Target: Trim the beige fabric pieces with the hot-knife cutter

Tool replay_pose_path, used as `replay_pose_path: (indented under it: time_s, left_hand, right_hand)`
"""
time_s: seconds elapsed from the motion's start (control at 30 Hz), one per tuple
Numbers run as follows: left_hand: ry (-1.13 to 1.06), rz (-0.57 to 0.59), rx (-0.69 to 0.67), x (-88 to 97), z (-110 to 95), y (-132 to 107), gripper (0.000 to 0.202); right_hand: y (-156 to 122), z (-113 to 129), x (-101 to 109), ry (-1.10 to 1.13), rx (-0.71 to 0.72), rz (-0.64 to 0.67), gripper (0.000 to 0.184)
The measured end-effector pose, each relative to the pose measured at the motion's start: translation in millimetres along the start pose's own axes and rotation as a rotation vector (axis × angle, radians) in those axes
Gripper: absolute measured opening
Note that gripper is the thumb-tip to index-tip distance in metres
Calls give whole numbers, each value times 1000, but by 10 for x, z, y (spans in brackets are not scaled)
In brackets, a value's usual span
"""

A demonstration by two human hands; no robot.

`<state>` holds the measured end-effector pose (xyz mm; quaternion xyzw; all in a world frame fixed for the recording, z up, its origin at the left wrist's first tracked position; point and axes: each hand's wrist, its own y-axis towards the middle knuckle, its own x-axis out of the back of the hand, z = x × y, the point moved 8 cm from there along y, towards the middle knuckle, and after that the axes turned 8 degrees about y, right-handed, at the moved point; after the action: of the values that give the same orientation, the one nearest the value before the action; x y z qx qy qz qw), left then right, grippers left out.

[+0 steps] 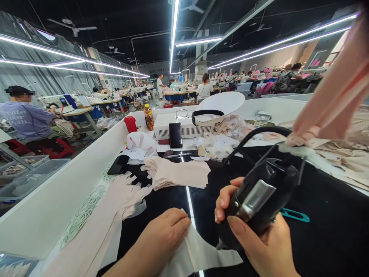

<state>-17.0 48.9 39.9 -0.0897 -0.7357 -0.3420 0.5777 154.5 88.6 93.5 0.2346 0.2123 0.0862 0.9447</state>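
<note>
My right hand (259, 242) is wrapped around a black hand-held tool (259, 196) with a metal plate on its side and a black cable (253, 136) running off to the back. My left hand (161, 234) lies closed-fingered on a pale fabric piece (201, 252) on the black table (331, 231), pressing it down just left of the tool. A stack of cut beige fabric pieces (175, 173) lies further back, and another strip of beige pieces (109, 215) runs along the left.
A white wall (52, 207) borders the table on the left. A black phone (175, 135) leans on a white box, with a red cup (130, 124), a bottle (148, 117) and a white bowl (221, 104) behind. Teal snips (295, 215) lie right. Pink fabric (334, 92) hangs top right. Other people work at distant tables.
</note>
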Motion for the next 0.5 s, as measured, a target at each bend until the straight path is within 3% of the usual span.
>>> replay_pose_path:
  time_s: [0.13, 0.3, 0.5]
  left_hand:
    - [32, -5, -27, 27, -21, -15, 25]
    - [36, -30, -53, 70, -50, -52, 26]
    - [44, -37, -68, 58, -31, -69, 28]
  right_hand:
    - [-95, 18, 75, 43, -37, -91, 37]
    - [-52, 50, 48, 20, -1, 51, 35]
    - [150, -67, -36, 83, 21, 10, 36]
